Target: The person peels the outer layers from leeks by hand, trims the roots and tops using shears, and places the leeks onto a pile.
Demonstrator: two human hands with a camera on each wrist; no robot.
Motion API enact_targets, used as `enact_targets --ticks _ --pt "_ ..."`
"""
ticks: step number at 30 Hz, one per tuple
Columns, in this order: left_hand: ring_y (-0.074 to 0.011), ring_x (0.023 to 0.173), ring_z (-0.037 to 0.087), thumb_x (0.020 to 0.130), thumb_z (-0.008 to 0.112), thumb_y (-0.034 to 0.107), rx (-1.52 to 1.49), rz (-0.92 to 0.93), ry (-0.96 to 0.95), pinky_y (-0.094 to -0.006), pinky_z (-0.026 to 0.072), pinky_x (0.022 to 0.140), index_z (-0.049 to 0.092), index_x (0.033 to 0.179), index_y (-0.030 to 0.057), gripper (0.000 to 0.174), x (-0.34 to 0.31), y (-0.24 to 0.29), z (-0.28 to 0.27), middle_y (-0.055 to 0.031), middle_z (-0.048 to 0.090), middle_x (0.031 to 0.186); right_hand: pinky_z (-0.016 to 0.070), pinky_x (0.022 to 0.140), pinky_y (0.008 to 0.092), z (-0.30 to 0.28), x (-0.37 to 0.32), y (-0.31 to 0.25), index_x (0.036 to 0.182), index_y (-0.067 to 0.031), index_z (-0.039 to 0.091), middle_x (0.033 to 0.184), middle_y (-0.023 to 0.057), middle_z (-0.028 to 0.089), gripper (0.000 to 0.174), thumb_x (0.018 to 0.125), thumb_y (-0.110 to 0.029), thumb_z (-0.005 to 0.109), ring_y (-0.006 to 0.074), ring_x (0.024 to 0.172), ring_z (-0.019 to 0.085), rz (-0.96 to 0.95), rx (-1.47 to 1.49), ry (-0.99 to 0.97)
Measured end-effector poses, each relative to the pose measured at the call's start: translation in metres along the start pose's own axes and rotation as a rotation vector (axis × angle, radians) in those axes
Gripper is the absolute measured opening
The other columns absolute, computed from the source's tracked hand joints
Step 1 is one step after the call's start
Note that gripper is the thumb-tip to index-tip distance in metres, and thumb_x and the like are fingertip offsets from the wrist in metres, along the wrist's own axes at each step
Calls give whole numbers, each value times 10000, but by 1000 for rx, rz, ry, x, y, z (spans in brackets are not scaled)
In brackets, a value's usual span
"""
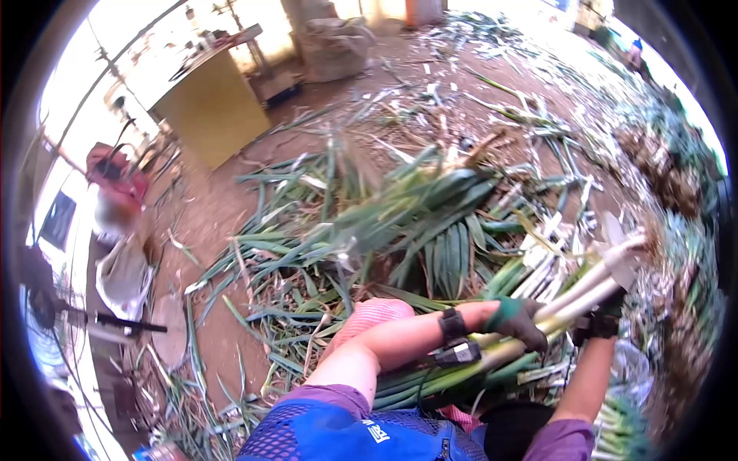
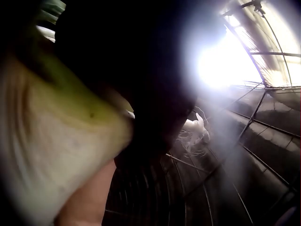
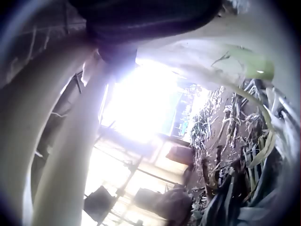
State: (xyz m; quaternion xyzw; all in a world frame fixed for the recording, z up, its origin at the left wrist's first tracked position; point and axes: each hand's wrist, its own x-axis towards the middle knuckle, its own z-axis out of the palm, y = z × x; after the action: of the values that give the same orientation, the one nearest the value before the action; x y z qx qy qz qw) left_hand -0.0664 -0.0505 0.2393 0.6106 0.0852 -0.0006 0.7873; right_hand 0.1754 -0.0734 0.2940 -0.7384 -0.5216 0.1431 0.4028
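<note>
Long leeks point(image 1: 580, 296) lie slantwise across the lap in the head view, white root ends at upper right. My gloved left hand point(image 1: 523, 324) grips their stalks. Close by the root ends, my dark-gloved right hand point(image 1: 603, 319) is curled against the leeks; its fingertips are hidden. In the left wrist view a pale stalk point(image 2: 61, 136) fills the left side beside the dark glove point(image 2: 141, 61). Two white stalks point(image 3: 70, 155) run below the glove point(image 3: 150, 16) in the right wrist view, with a loose pale leaf point(image 3: 254, 63) to the right.
Loose leeks and green leaves point(image 1: 453, 253) are heaped in front of the lap. A yellow table point(image 1: 215, 104) and a sack point(image 1: 334, 50) stand farther back. More leeks point(image 1: 692, 261) line the right side, and trimmings are scattered over the brown ground point(image 1: 204, 219).
</note>
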Motion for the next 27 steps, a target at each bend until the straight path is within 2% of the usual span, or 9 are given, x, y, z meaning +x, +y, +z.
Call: enact_targets --ticks 1,3,5,13,17,19,22,25,27 --pt "-126 724 593 718 787 226 -62 64 -36 -286 508 652 596 1109 19 482 -1 2 5 -15 642 806 529 854 317 -9 11 4 1138 7 579 1096 112 630 295 929 -201 578 222 1015 606 5 -25 20" --pt "-122 706 602 725 774 188 -195 55 -81 -282 513 631 601 1092 20 438 -2 5 7 -30 644 798 527 857 318 -34 25 13 1132 4 585 1095 112 632 285 920 -187 581 223 1016 606 5 -75 70" --pt "-118 669 603 728 760 125 -224 14 -40 -279 501 587 594 1069 4 398 -9 17 6 -40 642 786 525 859 319 -56 39 23 1125 2 590 1094 113 634 276 912 -173 585 224 1017 607 2 -116 114" --pt "-111 656 600 742 753 134 -306 148 -91 -272 499 582 586 1053 -16 384 -2 12 1 -51 645 795 516 870 323 -170 77 63 1099 -7 612 1089 115 643 247 878 -117 600 228 1020 610 -18 -285 361" --pt "-119 651 613 742 759 146 -266 152 2 -273 509 583 588 1054 -16 392 -17 20 -6 -51 652 799 511 875 325 -223 80 70 1086 -11 623 1087 115 647 239 861 -89 608 230 1022 611 -46 -374 459" --pt "-125 647 620 741 762 153 -180 86 54 -274 513 582 587 1057 -19 400 -31 19 -19 -55 657 804 509 877 326 -238 69 62 1079 -13 628 1085 116 649 236 852 -75 611 231 1023 612 -85 -433 488" --pt "-130 644 626 760 758 200 -222 134 179 -275 515 585 634 957 -9 313 -36 11 -46 -56 653 747 505 881 327 -254 31 42 1070 -17 636 1084 117 653 234 840 -55 617 232 1024 613 -117 -487 493" --pt "-128 641 621 784 747 245 -95 147 415 -279 503 581 675 879 12 261 -41 18 -61 -52 656 735 502 885 329 -233 -25 9 1060 -20 644 1082 117 656 234 827 -34 623 233 1025 614 -159 -497 381" --pt "-124 609 583 785 762 294 -209 89 449 -266 481 562 679 914 19 315 -29 3 -74 -25 644 724 500 888 330 -202 -69 -19 1053 -22 650 1081 118 658 236 818 -20 626 234 1026 615 -166 -478 252"
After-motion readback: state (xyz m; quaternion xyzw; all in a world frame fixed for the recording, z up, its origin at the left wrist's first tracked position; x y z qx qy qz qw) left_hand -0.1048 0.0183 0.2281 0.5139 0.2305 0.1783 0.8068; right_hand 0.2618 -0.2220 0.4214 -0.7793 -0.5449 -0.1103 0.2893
